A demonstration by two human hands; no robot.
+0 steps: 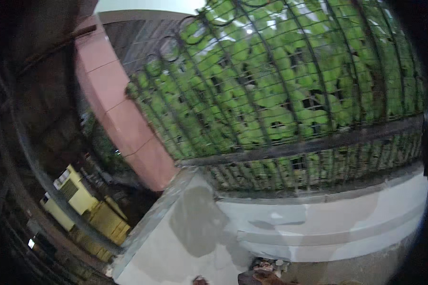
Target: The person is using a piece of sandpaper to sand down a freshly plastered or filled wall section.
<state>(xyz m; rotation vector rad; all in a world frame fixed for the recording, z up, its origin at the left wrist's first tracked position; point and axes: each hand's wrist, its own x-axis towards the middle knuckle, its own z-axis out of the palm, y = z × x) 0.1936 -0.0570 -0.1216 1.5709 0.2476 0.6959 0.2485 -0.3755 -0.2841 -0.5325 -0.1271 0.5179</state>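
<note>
At the lower edge, a brown shape (267, 277) is cut off by the frame and blurred. It may be part of my right hand; a darker piece lies against its left side. Left of it, a small reddish-brown patch (199, 281) barely shows and may be a bit of my left hand. No fingers can be made out on either, nor anything held. Just above the larger shape is a small heap of broken stones (277, 264) at the wall's foot. A low white-and-grey wall (314, 221) rises behind, with a darker damp-looking patch (197, 221) near its corner.
Dark metal railing (314, 140) with wire mesh tops the wall, green leaves (280, 76) behind it. A pink pillar (123, 114) leans through the tilted view. Curved dark bars (38, 171) run down the left, with a yellow structure (81, 190) beyond.
</note>
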